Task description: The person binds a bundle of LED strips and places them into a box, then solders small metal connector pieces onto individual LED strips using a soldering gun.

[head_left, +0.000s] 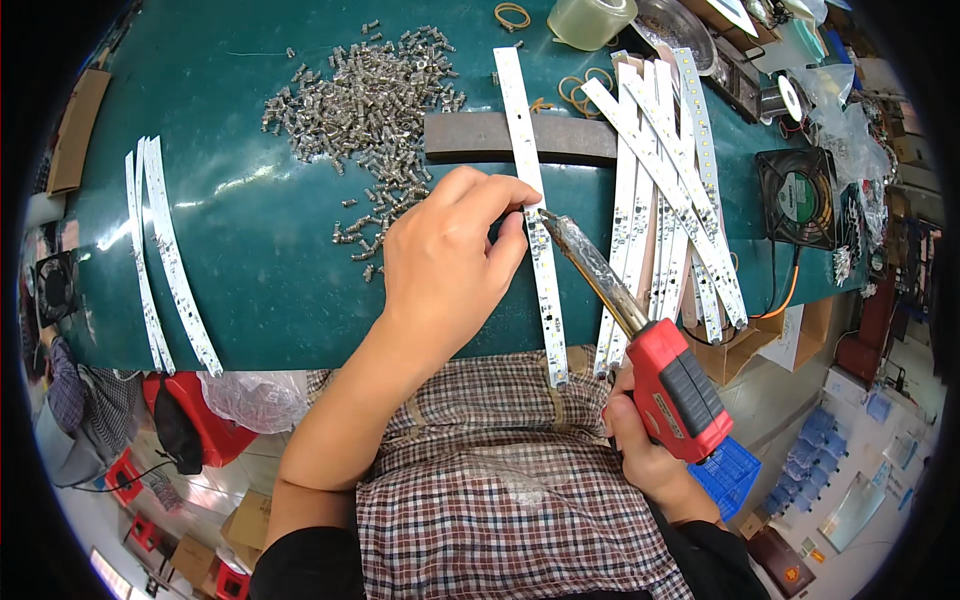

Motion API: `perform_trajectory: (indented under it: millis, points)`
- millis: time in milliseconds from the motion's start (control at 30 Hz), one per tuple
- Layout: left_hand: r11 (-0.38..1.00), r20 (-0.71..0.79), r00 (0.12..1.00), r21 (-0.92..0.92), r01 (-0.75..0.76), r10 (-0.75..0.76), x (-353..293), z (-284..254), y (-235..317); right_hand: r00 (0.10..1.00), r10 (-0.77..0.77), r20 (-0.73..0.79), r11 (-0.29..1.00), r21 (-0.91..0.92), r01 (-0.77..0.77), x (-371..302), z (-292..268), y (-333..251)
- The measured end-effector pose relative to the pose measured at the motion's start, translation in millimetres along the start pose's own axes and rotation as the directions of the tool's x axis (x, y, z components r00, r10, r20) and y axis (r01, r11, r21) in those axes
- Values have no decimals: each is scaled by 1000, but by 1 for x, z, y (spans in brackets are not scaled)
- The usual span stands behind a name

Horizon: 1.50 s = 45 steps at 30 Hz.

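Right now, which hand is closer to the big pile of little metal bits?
Left. The left hand is by the lower right edge of the pile of metal bits; the right hand is farther right and lower, holding the red tool.

On the table [270, 270], a strip [545, 285] is lying across a bar [470, 137]; parts [360, 100] are sitting left, a fan [797, 197] right.

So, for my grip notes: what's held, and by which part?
Right hand: red soldering gun, by its handle. Left fingers: at the white strip; whether they hold anything can't be told.
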<state>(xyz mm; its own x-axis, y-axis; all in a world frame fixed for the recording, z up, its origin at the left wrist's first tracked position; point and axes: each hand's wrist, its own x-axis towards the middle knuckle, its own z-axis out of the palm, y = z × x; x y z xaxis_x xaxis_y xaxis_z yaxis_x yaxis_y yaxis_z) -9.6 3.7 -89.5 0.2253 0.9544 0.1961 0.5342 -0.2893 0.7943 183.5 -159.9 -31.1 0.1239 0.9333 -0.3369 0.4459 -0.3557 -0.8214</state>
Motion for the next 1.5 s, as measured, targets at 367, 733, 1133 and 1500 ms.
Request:
perform_trajectory:
  millis: [367,733,1133,1500]
  points:
    - [1000,-19,1000,16,-8,8,0,2,-2,999,37,-7,999,12,-37,6,7,1]
    - [1000,-17,1000,10,15,-15,-1,2,-1,1000,-11,-21,999,-30,11,0,2,-4]
    - [996,83,993,-33,84,-81,-2,-4,10,676,-548,-493,785,-582,212,74,-41,-12]
    - [997,61,997,-68,42,-38,-4,9,10,690,-573,-443,652,-756,57,119,-38,-16]
